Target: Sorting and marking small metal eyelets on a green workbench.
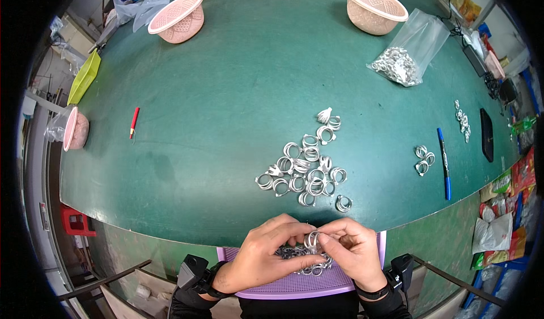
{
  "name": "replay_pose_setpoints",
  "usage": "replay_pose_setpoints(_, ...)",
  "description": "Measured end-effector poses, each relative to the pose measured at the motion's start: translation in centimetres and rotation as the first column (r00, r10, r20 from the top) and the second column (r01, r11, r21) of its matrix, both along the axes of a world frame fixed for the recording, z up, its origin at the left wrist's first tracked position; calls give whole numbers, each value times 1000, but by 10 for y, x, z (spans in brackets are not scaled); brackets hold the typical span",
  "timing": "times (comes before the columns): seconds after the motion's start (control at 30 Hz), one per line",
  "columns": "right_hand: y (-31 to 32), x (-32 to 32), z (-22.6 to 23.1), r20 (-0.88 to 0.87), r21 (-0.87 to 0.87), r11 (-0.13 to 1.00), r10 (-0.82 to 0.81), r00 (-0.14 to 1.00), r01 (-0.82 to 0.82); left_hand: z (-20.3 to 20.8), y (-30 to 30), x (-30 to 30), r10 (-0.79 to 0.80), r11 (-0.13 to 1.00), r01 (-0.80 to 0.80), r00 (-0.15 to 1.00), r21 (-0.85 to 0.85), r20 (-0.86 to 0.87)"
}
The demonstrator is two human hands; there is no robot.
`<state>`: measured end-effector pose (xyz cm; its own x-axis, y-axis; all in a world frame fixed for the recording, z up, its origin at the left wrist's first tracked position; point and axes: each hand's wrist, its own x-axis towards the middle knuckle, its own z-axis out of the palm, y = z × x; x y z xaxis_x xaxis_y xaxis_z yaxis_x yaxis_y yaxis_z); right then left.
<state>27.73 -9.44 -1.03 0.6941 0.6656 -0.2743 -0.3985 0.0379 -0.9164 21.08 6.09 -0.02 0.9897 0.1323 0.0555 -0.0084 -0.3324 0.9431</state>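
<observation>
A small bundle of silver metal rings [311, 239] is held between my two hands. My left hand [262, 258] is closed with its fingertips at the bundle's left side and its thumb stretched beneath. From the right, my right hand [352, 250] pinches the same rings between thumb and fingers. Below them is a purple perforated basket [294, 292] with loose metal rings [290, 252] in it, partly hidden by my hands. On the green table just beyond, many silver ring bundles [309, 153] lie in a loose group, and one separate bundle [343, 203] is nearest my right hand.
A blue pen [444, 163], a few ring bundles [421, 167] and a black phone-like object [487, 135] lie to the right. Farther off are a clear bag of metal pieces [396, 65] and pink baskets [180, 20]. A red pen-like tool [134, 122] lies left.
</observation>
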Motion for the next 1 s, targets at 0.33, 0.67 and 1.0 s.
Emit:
replay_pose_setpoints(0.33,-2,-1,-2,6,-36,998,46,999,-46,-4,1,0,-27,999,27,1000,-33,6)
replay_pose_setpoints(0.67,-12,10,1,150,-98,989,-91,984,107,-15,2,-10,-119,622,-30,984,-783,-132)
replay_pose_setpoints(1.0,-15,15,1,196,-99,978,-159,967,181,-20,7,-11,-281,375,89,959,-923,-22)
